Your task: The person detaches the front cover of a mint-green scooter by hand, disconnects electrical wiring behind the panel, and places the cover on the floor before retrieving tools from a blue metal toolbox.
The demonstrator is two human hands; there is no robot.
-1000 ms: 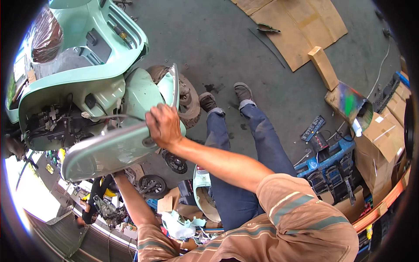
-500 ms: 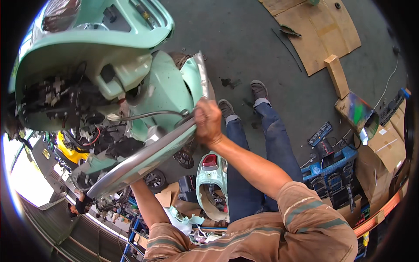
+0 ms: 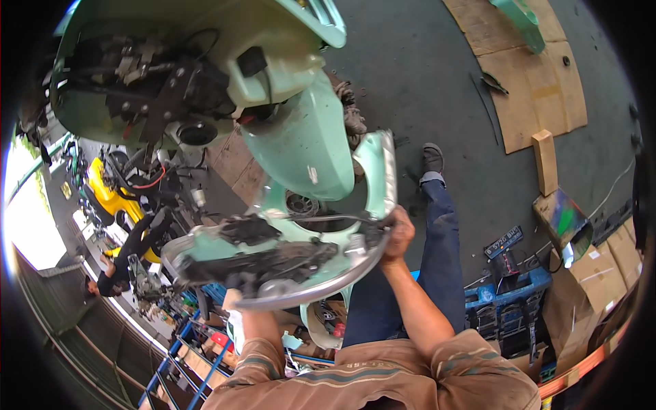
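workshop floor: my right hand point(image 3: 400, 237) clamps the silver-trimmed rim of a mint-green panel point(image 3: 301, 262), its grimy inner face up, held before me just beside the scooter's front fender point(image 3: 297, 143). my left hand point(image 3: 234, 301) is at the near edge, its grip too hidden to tell. the panel looks loose, not set down; the scooter body point(image 3: 290, 58) gapes, wiring bare. whether anything joins the two, i cannot tell.
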